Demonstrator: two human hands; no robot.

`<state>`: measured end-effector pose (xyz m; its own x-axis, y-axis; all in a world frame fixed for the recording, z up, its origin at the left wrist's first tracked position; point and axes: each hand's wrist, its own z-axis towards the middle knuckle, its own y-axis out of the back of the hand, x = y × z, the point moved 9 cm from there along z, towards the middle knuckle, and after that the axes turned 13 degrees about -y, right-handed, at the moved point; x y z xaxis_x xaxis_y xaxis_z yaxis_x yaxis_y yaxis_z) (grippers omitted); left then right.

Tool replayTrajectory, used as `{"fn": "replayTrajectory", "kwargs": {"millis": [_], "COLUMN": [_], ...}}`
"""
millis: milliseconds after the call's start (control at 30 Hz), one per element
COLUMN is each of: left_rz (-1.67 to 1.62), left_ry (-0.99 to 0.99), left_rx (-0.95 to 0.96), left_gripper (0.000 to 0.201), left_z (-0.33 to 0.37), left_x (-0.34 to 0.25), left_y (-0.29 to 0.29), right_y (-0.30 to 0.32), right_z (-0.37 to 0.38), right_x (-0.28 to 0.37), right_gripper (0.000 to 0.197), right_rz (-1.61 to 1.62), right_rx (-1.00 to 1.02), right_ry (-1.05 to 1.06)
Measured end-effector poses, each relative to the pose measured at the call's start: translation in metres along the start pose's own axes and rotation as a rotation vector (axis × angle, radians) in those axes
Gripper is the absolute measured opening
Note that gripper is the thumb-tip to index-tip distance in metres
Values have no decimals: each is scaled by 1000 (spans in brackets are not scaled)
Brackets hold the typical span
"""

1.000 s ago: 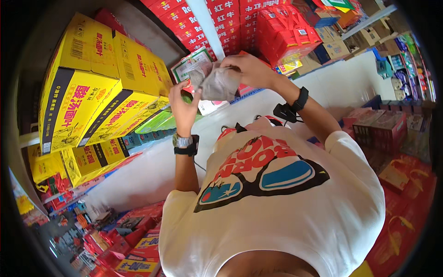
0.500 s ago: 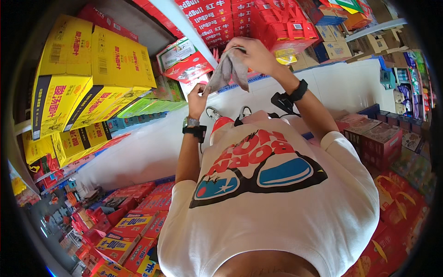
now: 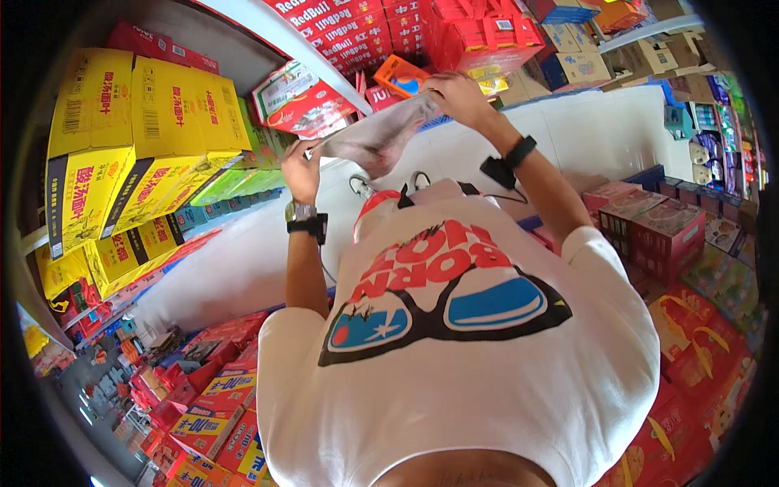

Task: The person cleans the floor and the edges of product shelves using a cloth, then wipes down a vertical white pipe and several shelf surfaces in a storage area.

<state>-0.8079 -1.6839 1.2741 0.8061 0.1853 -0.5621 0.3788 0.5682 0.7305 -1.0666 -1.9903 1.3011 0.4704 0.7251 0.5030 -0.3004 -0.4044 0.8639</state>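
A greyish, stained cloth [image 3: 375, 140] is stretched in the air between my two hands, above the floor in front of me. My left hand [image 3: 302, 169] pinches one end of it, close to the shelf edge with the red and white packages. The other end is gripped by my right hand [image 3: 460, 96], farther out and near an orange box [image 3: 402, 76]. Its lower edge sags in a curve above my shoes. Both wrists carry dark straps.
Yellow cartons [image 3: 150, 122] are stacked on the shelf at left. A white shelf post [image 3: 284, 45] slants beside my left hand. Red cartons [image 3: 345, 36] and a red gift box [image 3: 483, 36] stand ahead. Pink boxes [image 3: 657, 231] lie at right.
The cloth hung bunched and folded from my right hand before; now it is spread out. My hands have moved apart, the left one going left. The orange box has come into sight.
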Motion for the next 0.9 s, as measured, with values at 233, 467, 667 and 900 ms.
{"fn": "replayTrajectory", "kwargs": {"millis": [233,467,667,900], "left_rz": [-71,-5,-127,-157], "left_ry": [10,47,104,71], "left_rx": [-19,-25,-84,87], "left_gripper": [18,21,21,12], "left_z": [-7,-2,-6,-37], "left_x": [-17,-16,8,21], "left_y": [13,39,40,24], "right_y": [23,29,34,-41], "right_z": [-10,-10,7,-7], "right_x": [8,20,18,-21], "right_gripper": [18,20,23,24], "right_rz": [162,293,269,275], "right_rx": [-117,1,-10,340], "right_ry": [96,17,103,-89]}}
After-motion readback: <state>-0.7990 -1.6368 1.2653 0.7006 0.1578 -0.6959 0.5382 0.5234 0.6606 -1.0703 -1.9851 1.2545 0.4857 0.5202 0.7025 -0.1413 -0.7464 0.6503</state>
